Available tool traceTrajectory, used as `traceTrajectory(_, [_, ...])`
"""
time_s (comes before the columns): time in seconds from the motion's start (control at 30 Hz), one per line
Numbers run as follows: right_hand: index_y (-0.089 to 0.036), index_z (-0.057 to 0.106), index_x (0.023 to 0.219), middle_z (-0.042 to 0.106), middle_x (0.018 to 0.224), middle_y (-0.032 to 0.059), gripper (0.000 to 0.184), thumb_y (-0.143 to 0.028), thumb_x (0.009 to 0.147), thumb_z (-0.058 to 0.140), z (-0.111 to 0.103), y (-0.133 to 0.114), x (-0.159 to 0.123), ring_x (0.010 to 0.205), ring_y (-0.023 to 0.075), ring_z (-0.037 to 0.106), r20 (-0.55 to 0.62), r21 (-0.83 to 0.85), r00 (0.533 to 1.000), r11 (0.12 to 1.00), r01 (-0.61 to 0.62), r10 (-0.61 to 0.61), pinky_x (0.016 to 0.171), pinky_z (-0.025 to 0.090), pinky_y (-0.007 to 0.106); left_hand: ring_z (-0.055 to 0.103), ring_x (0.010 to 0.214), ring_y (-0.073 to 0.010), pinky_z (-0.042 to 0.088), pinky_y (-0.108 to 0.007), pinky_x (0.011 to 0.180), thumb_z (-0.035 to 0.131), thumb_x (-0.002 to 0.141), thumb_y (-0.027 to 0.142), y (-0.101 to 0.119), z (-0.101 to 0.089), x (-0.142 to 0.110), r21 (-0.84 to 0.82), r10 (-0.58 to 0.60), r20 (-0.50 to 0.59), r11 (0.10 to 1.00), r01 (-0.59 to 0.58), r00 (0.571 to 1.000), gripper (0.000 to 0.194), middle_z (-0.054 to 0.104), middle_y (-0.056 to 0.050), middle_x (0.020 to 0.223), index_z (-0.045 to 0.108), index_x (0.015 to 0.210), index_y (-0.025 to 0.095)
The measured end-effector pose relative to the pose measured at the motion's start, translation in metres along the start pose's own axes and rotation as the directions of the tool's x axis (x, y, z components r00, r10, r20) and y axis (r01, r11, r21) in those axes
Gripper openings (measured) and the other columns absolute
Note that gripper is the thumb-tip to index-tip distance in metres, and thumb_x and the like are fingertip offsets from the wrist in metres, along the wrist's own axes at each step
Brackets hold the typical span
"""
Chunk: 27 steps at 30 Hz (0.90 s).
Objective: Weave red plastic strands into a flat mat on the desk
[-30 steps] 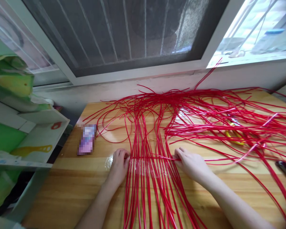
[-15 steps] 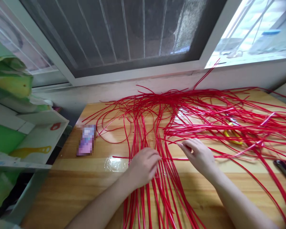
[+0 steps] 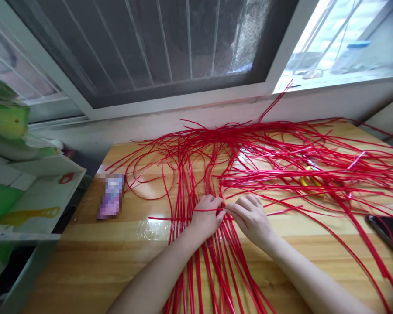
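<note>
Many long red plastic strips [image 3: 249, 152] lie spread over the wooden table [image 3: 94, 261]; a bundle of them runs from the far edge down toward me. My left hand [image 3: 208, 218] rests on this bundle, fingers curled and pinching a red strip [image 3: 183, 218] that lies crosswise. My right hand [image 3: 249, 216] meets it fingertip to fingertip, its fingers pinched on the same crosswise strip among the upright ones.
A small purple packet [image 3: 111, 196] lies at the table's left. A yellow-handled tool [image 3: 309, 183] sits under the strips at the right; a dark phone [image 3: 388, 231] lies at the right edge. A white shelf [image 3: 39, 205] stands left, a window sill behind.
Both hands have come together at the middle of the bundle: the left moved right from the bundle's left side, the right moved left. The camera view shifted slightly.
</note>
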State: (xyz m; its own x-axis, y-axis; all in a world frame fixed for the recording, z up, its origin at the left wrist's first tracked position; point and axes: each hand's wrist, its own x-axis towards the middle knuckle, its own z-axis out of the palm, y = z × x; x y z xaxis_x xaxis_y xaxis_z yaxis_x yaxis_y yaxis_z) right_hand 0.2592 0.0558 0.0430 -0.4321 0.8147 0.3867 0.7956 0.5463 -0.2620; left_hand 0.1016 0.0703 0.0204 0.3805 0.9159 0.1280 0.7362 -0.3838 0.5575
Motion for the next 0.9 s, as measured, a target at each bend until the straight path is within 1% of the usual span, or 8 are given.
traceTrajectory(0.2, [-0.019,0.059,0.075,0.054,0.074,0.0056,0.027,-0.022,0.088,0.035,0.018,0.006,0.003,0.073,0.0175,0.043,0.012,0.036,0.999,0.999,-0.033,0.032,0.068,0.034,0.028,0.051,0.086,-0.0168,0.041,-0.029,0.080,0.049,0.072,0.018,0.005,0.004,0.013,0.033,-0.136,0.045,0.990,0.135,0.990,0.015,0.058,-0.003,0.088,0.055,0.086,0.019])
traceTrajectory(0.3, [-0.018,0.057,0.073,0.054,0.074,0.0059,0.026,-0.021,0.087,0.035,0.025,0.012,0.000,0.073,0.0179,0.045,-0.008,0.044,0.993,0.992,-0.120,0.120,0.065,0.036,0.028,0.053,0.086,-0.0194,0.042,-0.031,0.079,0.050,0.073,0.024,0.012,0.005,0.020,0.098,-0.247,0.053,0.966,0.241,0.968,0.015,0.060,-0.006,0.088,0.055,0.086,0.017])
traceTrajectory(0.43, [-0.019,0.056,0.075,0.056,0.074,0.0050,0.023,-0.024,0.087,0.037,0.025,0.012,-0.004,0.072,0.0175,0.048,-0.038,0.067,0.976,0.976,-0.209,0.212,0.063,0.038,0.027,0.056,0.088,-0.0229,0.044,-0.032,0.075,0.054,0.072,0.033,0.020,0.003,0.029,0.170,-0.347,0.055,0.927,0.333,0.936,0.026,0.061,-0.010,0.092,0.054,0.092,0.016])
traceTrajectory(0.57, [-0.019,0.056,0.077,0.060,0.075,0.0047,0.023,-0.026,0.088,0.037,0.021,0.008,-0.004,0.070,0.0167,0.053,-0.068,0.136,0.973,0.968,-0.209,0.219,0.064,0.039,0.027,0.059,0.086,-0.0231,0.044,-0.030,0.071,0.056,0.071,0.036,0.022,0.000,0.036,0.196,-0.393,0.082,0.907,0.372,0.916,0.031,0.063,-0.010,0.090,0.054,0.095,0.016])
traceTrajectory(0.67, [-0.019,0.056,0.077,0.061,0.075,0.0045,0.023,-0.028,0.087,0.038,0.020,0.005,-0.002,0.070,0.0164,0.055,-0.077,0.257,0.976,0.950,-0.178,0.203,0.066,0.041,0.027,0.060,0.083,-0.0236,0.044,-0.029,0.068,0.057,0.068,0.036,0.023,-0.002,0.040,0.195,-0.449,0.108,0.884,0.424,0.887,0.035,0.064,-0.011,0.092,0.055,0.095,0.015])
traceTrajectory(0.77, [-0.020,0.055,0.079,0.062,0.074,0.0035,0.024,-0.032,0.087,0.037,0.021,0.005,-0.002,0.067,0.0153,0.056,-0.003,0.367,0.958,0.891,-0.267,0.288,0.064,0.041,0.025,0.061,0.081,-0.0243,0.044,-0.029,0.066,0.054,0.070,0.037,0.024,-0.004,0.042,0.192,-0.454,0.132,0.884,0.427,0.881,0.032,0.065,-0.013,0.088,0.057,0.091,0.014])
traceTrajectory(0.83, [-0.020,0.055,0.079,0.061,0.070,0.0022,0.027,-0.036,0.087,0.036,0.023,0.008,-0.002,0.061,0.0145,0.055,0.067,0.404,0.924,0.837,-0.369,0.376,0.060,0.040,0.024,0.061,0.080,-0.0248,0.043,-0.030,0.065,0.052,0.071,0.037,0.023,-0.006,0.043,0.180,-0.433,0.122,0.895,0.409,0.893,0.030,0.065,-0.013,0.084,0.059,0.088,0.013])
traceTrajectory(0.9, [-0.020,0.056,0.078,0.057,0.062,0.0004,0.031,-0.041,0.087,0.035,0.026,0.012,-0.002,0.055,0.0135,0.051,0.131,0.429,0.894,0.788,-0.441,0.429,0.055,0.039,0.023,0.061,0.077,-0.0248,0.043,-0.030,0.063,0.052,0.071,0.039,0.020,-0.007,0.042,0.147,-0.440,0.115,0.894,0.423,0.890,0.030,0.066,-0.013,0.081,0.061,0.082,0.014])
